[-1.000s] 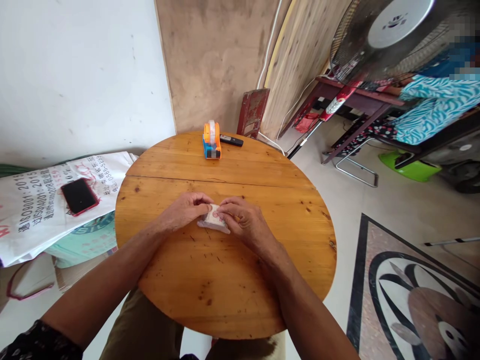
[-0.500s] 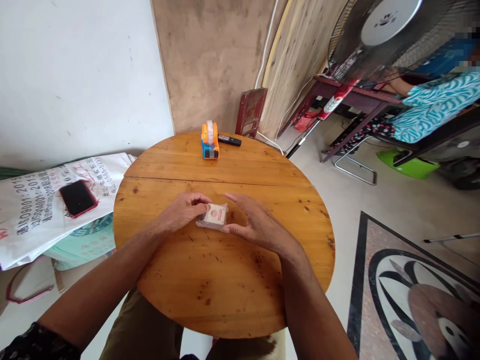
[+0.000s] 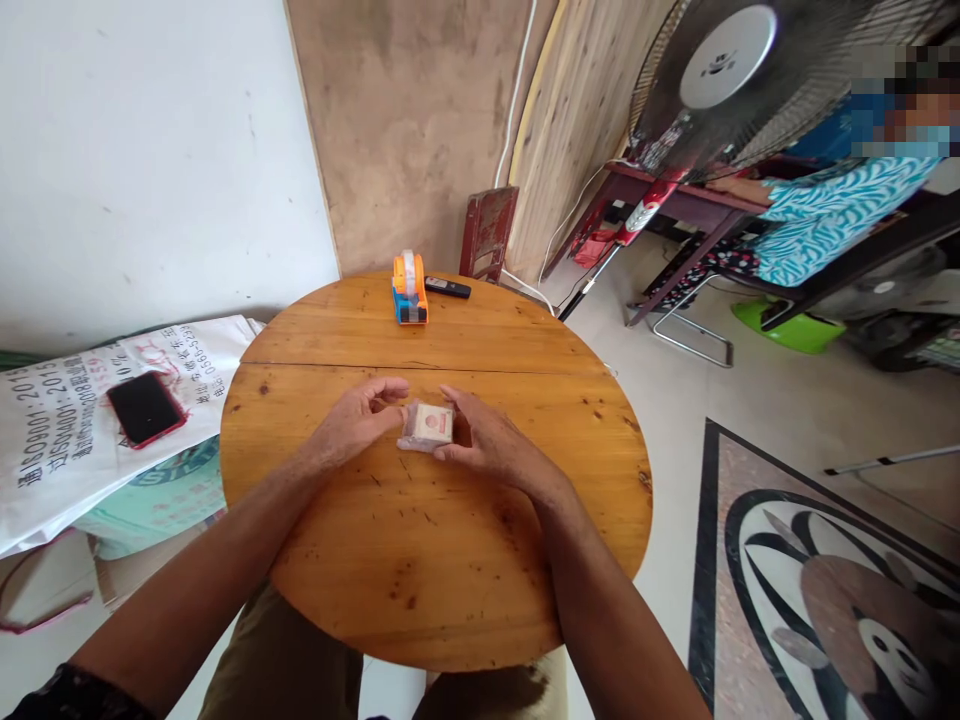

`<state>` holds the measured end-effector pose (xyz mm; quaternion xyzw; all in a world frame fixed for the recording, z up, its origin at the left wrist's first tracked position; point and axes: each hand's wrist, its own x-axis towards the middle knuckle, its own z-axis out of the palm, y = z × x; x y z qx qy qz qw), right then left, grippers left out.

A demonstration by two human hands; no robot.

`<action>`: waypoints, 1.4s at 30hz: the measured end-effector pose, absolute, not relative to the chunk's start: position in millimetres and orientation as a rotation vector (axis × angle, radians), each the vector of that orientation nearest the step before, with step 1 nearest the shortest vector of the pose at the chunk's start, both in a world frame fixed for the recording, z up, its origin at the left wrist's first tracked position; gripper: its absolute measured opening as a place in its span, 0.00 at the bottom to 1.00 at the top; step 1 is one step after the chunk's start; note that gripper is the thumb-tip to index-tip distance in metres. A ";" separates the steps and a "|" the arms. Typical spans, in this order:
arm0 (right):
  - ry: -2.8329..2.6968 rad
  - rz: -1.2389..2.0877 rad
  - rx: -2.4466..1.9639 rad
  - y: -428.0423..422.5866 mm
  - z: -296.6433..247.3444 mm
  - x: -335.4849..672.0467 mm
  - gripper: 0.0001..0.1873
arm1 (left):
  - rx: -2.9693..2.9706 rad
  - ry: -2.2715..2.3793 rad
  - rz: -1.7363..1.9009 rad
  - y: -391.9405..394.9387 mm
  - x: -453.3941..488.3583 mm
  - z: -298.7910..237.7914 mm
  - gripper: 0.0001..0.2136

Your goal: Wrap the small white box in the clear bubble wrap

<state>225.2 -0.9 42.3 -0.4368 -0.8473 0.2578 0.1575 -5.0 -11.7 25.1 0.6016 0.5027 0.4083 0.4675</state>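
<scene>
A small whitish block-shaped packet [image 3: 433, 424] in clear plastic wrap, with red print on top, is at the middle of the round wooden table [image 3: 420, 560]. My right hand [image 3: 491, 440] grips its right side, the thumb at the near corner and the fingers at the far one. At the packet's left, my left hand [image 3: 360, 420] has its thumb and fingers apart. The left thumb tip is close against the loose wrap; whether it touches is hard to tell.
An orange and blue tape dispenser [image 3: 409, 290] and a black remote [image 3: 448, 288] lie at the table's far edge. On a white sack [image 3: 52, 430] at left rests a phone [image 3: 146, 408]. Beyond stand a fan [image 3: 727, 60] and a seated person [image 3: 840, 220].
My left thumb has come off the packet's top and the left fingers have opened. The right hand has closed in on the packet's right side. The view has shifted slightly.
</scene>
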 end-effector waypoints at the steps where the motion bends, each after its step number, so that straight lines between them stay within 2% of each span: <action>1: -2.439 0.740 -1.242 -0.7 43.6 227.5 0.46 | 1.515 1.212 0.954 -11.5 -6.7 25.2 0.27; 5: -2.440 0.752 -1.256 -1.8 47.6 233.0 0.50 | 1.747 1.132 0.673 -14.2 -11.9 30.7 0.42; 7: -2.445 0.736 -1.268 -2.0 46.9 232.4 0.50 | 1.839 1.165 0.594 -16.0 -11.8 32.3 0.44; 14: -2.409 0.619 -1.255 1.2 36.0 219.2 0.40 | 1.931 1.329 0.755 -12.3 0.7 17.0 0.31; 22: -2.335 0.720 -1.361 7.1 35.3 229.1 0.40 | 1.927 1.361 0.827 -10.7 -3.9 13.7 0.36; 28: -2.388 0.737 -1.361 6.5 42.7 230.4 0.22 | 1.934 1.325 0.644 -8.9 -18.2 22.0 0.22; 33: -2.344 0.708 -1.419 2.1 46.0 223.2 0.14 | 1.974 1.287 0.610 -11.0 -11.5 29.1 0.13; 39: -2.435 0.639 -1.430 -3.2 56.1 224.3 0.08 | 1.813 1.168 0.737 -14.7 -2.4 24.6 0.14; 42: -2.482 0.624 -1.448 -5.2 60.5 227.0 0.09 | 1.741 1.153 0.749 -16.0 -1.7 24.4 0.14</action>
